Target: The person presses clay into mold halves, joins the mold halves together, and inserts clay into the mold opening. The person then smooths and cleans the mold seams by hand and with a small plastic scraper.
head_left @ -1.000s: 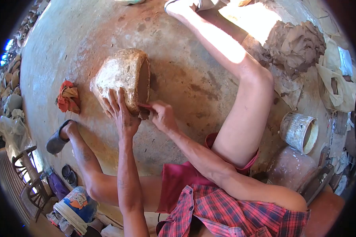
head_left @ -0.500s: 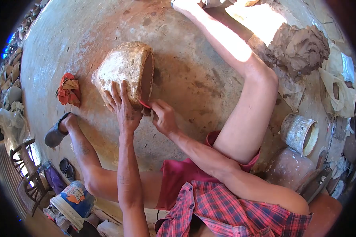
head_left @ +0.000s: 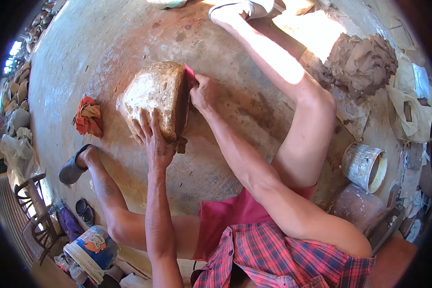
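A large rounded mould (head_left: 151,93), off-white and crusted with brown, lies tilted on its side on the floor, its wide dark opening facing right. Spread across its lower side are the fingers of my left hand (head_left: 151,137), resting against the outer wall. At the upper part of the rim, my right hand (head_left: 202,92) pinches a flat red scraper (head_left: 190,75), its pointed end sticking up past the fingers. A small lump of brown clay (head_left: 181,145) hangs at the rim's lower end. What lies deep inside the opening is in shadow.
A crumpled orange cloth (head_left: 88,116) lies left of the mould. A big mound of wet clay (head_left: 362,65) sits at upper right, above a spattered white bucket (head_left: 362,163). My legs frame the work. At lower left stand a blue-and-white bucket (head_left: 93,247) and a wooden chair (head_left: 33,218).
My right hand has moved with the red scraper from the rim's lower end up to its upper part. My left hand stays on the mould. The camera view has shifted slightly.
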`<state>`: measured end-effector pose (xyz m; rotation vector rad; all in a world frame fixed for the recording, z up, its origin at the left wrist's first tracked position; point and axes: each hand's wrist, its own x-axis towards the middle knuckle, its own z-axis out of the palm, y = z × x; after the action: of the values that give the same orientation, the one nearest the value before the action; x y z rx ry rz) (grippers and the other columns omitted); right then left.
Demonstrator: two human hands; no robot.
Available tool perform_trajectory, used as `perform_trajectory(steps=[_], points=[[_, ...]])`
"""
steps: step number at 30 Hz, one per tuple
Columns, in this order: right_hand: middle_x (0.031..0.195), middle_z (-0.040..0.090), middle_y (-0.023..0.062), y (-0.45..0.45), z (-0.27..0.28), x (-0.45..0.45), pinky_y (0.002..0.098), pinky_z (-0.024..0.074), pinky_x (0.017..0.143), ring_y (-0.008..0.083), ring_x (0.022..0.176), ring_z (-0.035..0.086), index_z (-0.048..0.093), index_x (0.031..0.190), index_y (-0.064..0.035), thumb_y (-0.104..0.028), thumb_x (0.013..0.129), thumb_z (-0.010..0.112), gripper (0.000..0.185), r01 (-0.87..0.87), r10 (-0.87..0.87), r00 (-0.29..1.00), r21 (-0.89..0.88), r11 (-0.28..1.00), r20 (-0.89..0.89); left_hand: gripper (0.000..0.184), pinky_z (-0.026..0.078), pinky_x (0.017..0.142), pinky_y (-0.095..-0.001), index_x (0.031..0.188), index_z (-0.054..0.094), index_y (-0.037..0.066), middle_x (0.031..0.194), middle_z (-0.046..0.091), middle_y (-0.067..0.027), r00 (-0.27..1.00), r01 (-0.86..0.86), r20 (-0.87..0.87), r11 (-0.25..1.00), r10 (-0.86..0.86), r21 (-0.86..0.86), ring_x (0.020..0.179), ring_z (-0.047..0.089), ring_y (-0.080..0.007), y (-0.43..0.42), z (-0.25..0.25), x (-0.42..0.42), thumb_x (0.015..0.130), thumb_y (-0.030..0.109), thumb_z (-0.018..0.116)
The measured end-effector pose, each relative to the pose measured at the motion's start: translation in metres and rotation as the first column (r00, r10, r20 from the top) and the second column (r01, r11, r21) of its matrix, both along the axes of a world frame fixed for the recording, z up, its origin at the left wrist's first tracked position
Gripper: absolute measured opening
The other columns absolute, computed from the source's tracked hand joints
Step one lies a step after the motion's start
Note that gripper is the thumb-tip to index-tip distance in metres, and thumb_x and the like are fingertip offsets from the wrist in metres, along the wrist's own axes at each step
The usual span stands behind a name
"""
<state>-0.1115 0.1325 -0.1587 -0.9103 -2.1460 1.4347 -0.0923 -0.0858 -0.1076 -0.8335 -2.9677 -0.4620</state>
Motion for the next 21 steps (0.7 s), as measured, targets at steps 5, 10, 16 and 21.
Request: perform_trajectory(steps=[5, 10, 16, 21], points=[[0.094, 0.072, 0.0204, -0.041, 0.006, 0.036, 0.0480, 0.0562, 0.074, 0.0414, 0.086, 0.072, 0.078, 0.110, -0.0022, 0.009, 0.085, 0.062, 0.032, 0.071, -0.016, 0.925, 0.133, 0.989, -0.380, 0.122, 0.008, 0.126, -0.0720, 0.168, 0.030, 0.022, 0.177, 0.014, -0.0159, 1.000, 0.010, -0.005, 1.000, -0.010, -0.020, 0.161, 0.006, -0.0515, 0.000, 0.000, 0.000, 0.066, 0.034, 0.096], [0.099, 0.075, 0.0177, -0.049, 0.013, 0.075, 0.0427, 0.0599, 0.082, 0.0357, 0.088, 0.073, 0.079, 0.114, -0.0029, 0.008, 0.085, 0.064, 0.035, -0.175, 0.224, 0.905, 0.164, 0.971, -0.362, 0.120, 0.010, 0.126, -0.0722, 0.168, 0.029, 0.022, 0.177, 0.014, -0.0156, 1.000, -0.018, -0.005, 1.000, 0.018, -0.022, 0.161, 0.006, -0.0512, 0.000, -0.004, -0.001, 0.068, 0.032, 0.095], [0.099, 0.074, 0.0180, -0.024, 0.007, 0.028, 0.0416, 0.0597, 0.081, 0.0350, 0.090, 0.073, 0.079, 0.114, -0.0001, 0.008, 0.087, 0.064, 0.031, 0.070, 0.039, 0.882, 0.214, 0.974, -0.469, 0.124, 0.010, 0.126, -0.0723, 0.169, 0.027, 0.024, 0.177, 0.013, -0.0148, 1.000, -0.006, 0.019, 1.000, 0.006, -0.020, 0.161, 0.005, -0.0511, -0.002, -0.002, -0.001, 0.065, 0.024, 0.096], [0.097, 0.073, 0.0178, -0.064, 0.008, 0.068, 0.0439, 0.0587, 0.079, 0.0367, 0.089, 0.072, 0.078, 0.112, -0.0011, 0.007, 0.086, 0.063, 0.031, -0.061, 0.129, 0.914, 0.183, 0.981, -0.386, 0.123, 0.010, 0.127, -0.0712, 0.169, 0.026, 0.025, 0.177, 0.013, -0.0147, 1.000, -0.018, 0.019, 0.999, 0.019, -0.029, 0.161, 0.006, -0.0511, 0.001, 0.003, -0.001, 0.066, 0.016, 0.093]])
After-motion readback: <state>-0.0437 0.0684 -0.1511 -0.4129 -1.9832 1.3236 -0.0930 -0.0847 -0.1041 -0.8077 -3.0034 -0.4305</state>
